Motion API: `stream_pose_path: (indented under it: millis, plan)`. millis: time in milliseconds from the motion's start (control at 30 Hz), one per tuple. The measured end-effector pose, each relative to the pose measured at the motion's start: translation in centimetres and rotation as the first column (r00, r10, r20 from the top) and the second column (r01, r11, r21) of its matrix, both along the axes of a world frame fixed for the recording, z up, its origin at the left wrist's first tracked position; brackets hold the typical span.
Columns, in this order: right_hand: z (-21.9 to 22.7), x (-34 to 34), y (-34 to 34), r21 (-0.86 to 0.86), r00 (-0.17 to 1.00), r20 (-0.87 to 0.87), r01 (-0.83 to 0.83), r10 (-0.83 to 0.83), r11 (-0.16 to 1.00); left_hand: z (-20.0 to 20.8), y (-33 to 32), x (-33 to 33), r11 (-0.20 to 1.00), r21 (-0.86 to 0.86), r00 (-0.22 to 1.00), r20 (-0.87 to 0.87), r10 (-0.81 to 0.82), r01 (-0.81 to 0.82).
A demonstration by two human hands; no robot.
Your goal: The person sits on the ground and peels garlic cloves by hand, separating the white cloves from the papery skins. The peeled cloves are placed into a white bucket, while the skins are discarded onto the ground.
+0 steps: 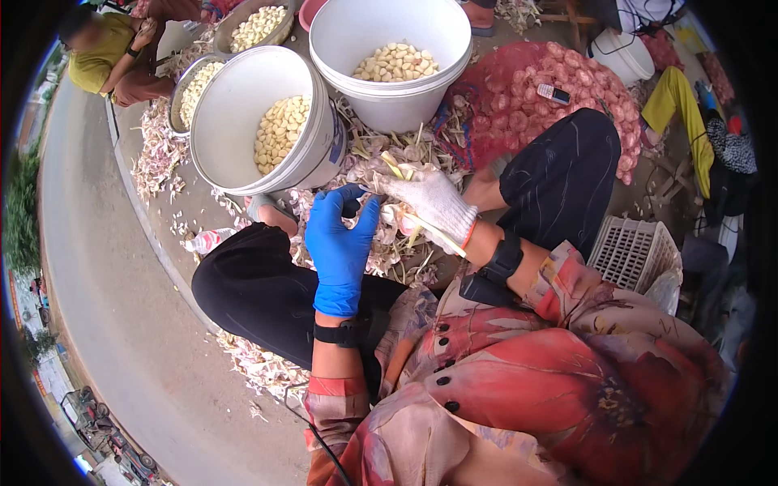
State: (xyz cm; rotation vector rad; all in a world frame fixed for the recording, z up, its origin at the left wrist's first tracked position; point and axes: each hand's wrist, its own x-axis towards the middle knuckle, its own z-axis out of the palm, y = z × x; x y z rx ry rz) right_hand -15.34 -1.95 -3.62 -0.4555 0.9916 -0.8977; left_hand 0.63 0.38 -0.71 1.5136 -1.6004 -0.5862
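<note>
In front of my knees both gloved hands meet over a heap of garlic skins (409, 255). My left hand (334, 247), in a blue rubber glove, has its thumb and fingers pinched together; whatever is between them is too small to make out. Close against it, my right hand (428, 198) wears a white knit glove and is closed. A pale green garlic stalk (392, 165) pokes out at its fingers, and another strip of stalk (436, 233) runs below the palm. The rest of that grip is hidden. Just beyond, a tilted white bucket (219, 105) holds peeled garlic cloves (282, 134).
A second white bucket (389, 24) with cloves stands behind. Bowls of cloves (258, 30) are at the far left, near a seated person (101, 57). A red net of garlic bulbs (519, 121) carries a phone (553, 94). A plastic crate (632, 255) sits right; a bottle (209, 240) lies left.
</note>
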Motion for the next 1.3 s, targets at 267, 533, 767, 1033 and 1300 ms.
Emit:
stream_pose_path:
  millis: [267, 533, 767, 1033, 1300]
  plan:
    - [3.5, 0.1, 0.9, -0.199, 0.96, -0.265, -0.152, 0.096, 0.968, 0.4, 0.0, -0.2, 0.988, -0.119, 0.972, 0.228, -0.064, 0.093]
    - [2.9, 0.2, 0.3, -0.074, 0.977, -0.192, -0.105, 0.089, 0.992, -1.1, 0.1, 1.6, 0.95, 0.299, 0.885, -0.415, 0.214, -0.09]
    - [3.3, 0.4, 0.7, -0.172, 0.949, -0.307, -0.123, 0.066, 0.977, 0.1, 0.1, -0.1, 0.993, -0.084, 0.966, 0.251, -0.06, 0.083]
    - [3.7, -0.4, 0.7, -0.125, 0.955, -0.216, -0.233, 0.203, 0.964, -0.1, -0.5, 1.6, 0.977, 0.112, 0.979, -0.077, 0.189, -0.18]
    - [1.8, -0.9, 0.4, -0.227, 0.935, -0.289, -0.274, 0.204, 0.935, -1.7, 0.0, 1.2, 0.958, 0.269, 0.971, -0.238, -0.03, 0.096]
